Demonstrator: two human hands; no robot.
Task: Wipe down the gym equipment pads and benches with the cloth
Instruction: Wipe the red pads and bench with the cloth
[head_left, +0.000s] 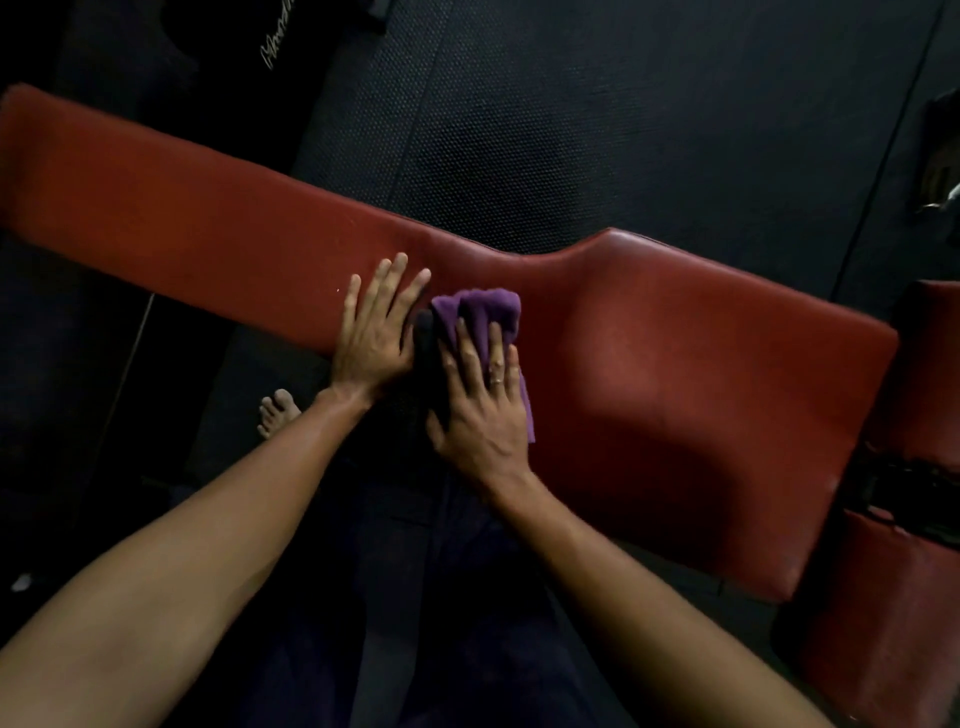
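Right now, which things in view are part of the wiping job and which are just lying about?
Job: cloth, pressed by right hand; bench, left hand flat on it; second red pad at far right.
Just there: floor mat; bare foot; dark thing with white lettering, top left.

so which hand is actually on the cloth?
The right hand: it presses flat on the purple cloth against the red bench pad. The left hand rests bare on the pad beside it, fingers spread.
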